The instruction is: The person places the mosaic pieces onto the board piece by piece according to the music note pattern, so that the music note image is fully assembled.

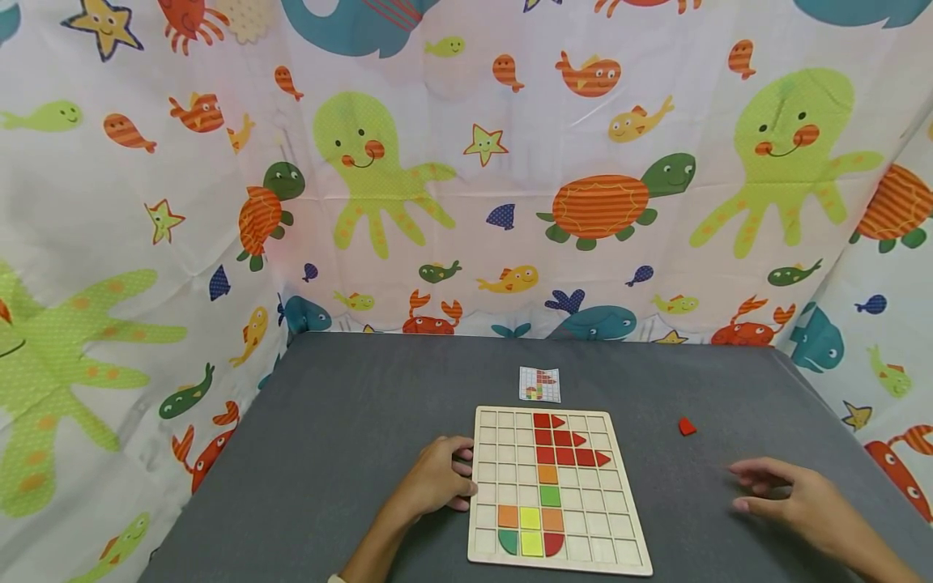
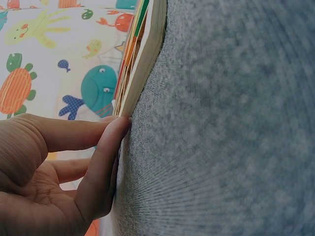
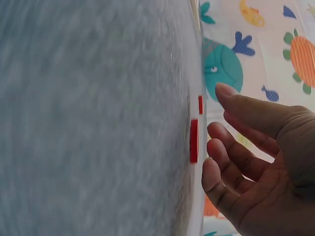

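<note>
A light wooden grid board (image 1: pixel 590 530) lies on the table. Red squares and triangles (image 1: pixel 564 457) fill parts of its top rows, with orange, green and yellow pieces (image 1: pixel 530 518) below. At the board's left edge, my left hand (image 1: pixel 437 479) touches the rim with thumb and index finger; its other fingers are bent. My right hand (image 1: pixel 790 494) hovers right of the board, fingers loosely bent, holding nothing. Beyond it lies a small red piece (image 1: pixel 687 426). Two red pieces show in the right wrist view, the bigger one (image 3: pixel 194 141) close to the fingertips.
Behind the board lies a small printed card (image 1: pixel 539 384) with a coloured grid pattern. The dark grey table (image 1: pixel 350 405) runs back to a white cloth (image 1: pixel 466 283) printed with sea animals, which also hangs at both sides.
</note>
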Demonstrator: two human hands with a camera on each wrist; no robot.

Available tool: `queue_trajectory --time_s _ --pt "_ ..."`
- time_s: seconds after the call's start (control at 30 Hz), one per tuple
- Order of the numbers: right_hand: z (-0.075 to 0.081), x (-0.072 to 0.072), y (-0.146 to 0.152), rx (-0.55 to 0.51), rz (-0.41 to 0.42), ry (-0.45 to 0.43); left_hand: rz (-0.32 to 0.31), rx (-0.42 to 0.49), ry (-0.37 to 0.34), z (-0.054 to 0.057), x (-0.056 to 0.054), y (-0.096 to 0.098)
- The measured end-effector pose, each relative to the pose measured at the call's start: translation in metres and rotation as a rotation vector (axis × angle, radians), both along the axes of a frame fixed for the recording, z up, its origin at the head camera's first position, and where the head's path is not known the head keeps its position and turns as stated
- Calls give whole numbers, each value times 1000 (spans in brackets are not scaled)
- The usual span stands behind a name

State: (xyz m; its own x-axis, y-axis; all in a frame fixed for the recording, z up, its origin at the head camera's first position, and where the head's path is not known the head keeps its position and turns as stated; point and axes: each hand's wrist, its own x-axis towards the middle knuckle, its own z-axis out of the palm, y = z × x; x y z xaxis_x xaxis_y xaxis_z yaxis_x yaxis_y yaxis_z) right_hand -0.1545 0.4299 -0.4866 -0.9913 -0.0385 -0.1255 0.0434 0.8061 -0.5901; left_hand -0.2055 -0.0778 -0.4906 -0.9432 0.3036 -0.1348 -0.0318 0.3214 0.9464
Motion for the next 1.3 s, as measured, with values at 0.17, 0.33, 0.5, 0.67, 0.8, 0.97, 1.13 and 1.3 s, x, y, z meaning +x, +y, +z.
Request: queue_trajectory --time_s 0.17,0.33,0.5,0.67,0.8,0.97,1.13,1.3 --pt "-3 -1 8 34 -41 -52 -1 -1 6 -1 0 -1" --pt "-5 -1 12 43 -49 -82 1 0 7 -2 0 -1" --pt "-7 -2 16 67 -49 -91 6 -3 5 -1 0 -1" --pt "-7 -2 14 55 -54 -122 1 -14 -8 -2 -1 -1" --pt "-7 -3 11 45 -47 -147 0 -19 -10 -4 -2 -1" --pt "-6 -4 7 70 -45 -160 -1 -22 -5 -5 -3 -1" --pt "-8 -4 6 110 -25 -144 -3 -20 -8 -5 -2 -1" --pt "-6 -7 7 87 1 -130 -1 -21 -8 -4 -2 -1"
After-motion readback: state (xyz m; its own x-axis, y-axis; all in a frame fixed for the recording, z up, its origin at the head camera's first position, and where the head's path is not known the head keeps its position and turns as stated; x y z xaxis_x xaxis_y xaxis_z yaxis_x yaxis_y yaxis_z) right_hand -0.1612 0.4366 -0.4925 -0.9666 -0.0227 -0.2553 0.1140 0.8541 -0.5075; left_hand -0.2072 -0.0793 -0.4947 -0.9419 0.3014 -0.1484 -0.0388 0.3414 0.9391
